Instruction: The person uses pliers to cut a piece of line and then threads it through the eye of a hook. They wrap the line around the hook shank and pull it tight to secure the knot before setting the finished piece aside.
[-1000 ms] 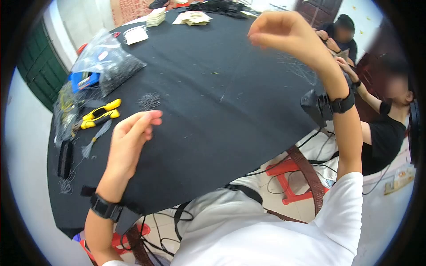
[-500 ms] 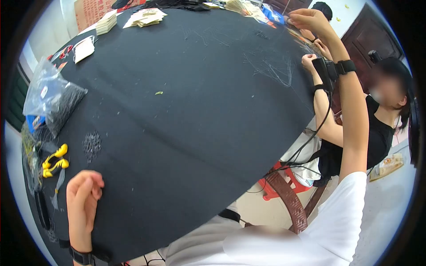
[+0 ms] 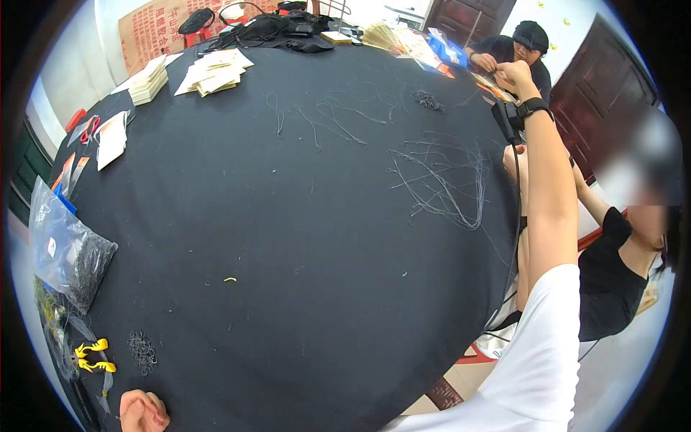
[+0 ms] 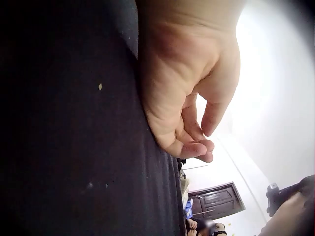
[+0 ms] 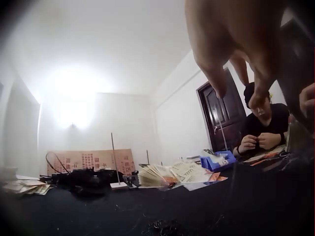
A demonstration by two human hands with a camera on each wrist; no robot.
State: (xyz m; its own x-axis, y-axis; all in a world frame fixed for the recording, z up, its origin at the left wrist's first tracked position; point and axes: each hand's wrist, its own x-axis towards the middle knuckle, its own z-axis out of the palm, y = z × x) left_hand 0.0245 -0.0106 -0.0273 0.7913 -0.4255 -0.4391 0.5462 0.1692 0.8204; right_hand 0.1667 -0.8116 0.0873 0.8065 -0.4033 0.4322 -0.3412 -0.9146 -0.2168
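Note:
My right hand (image 3: 517, 75) is stretched out to the far right, raised above the table. In the right wrist view a thin pale line (image 5: 221, 129) hangs from the pinching fingertips of that hand. Below it in the head view lies a loose tangle of thin lines (image 3: 450, 191) with small dark ends. My left hand (image 3: 144, 412) rests at the near left edge of the black tabletop, fingers loosely curled around nothing. A small heap of dark fishing hooks (image 3: 142, 353) lies just beyond it, and yellow-handled pliers (image 3: 95, 366) are to its left.
A clear bag (image 3: 79, 252) of dark small pieces stands on the left. Stacks of cards (image 3: 214, 72) and a black heap (image 3: 277, 34) lie at the back. A second dark pile (image 3: 429, 100) sits far right. Two people work along the right edge, one (image 3: 529, 54) opposite.
The right hand has swung from over the middle to the far right, carrying the line. The left hand appears lower in the view as the head turned right and up.

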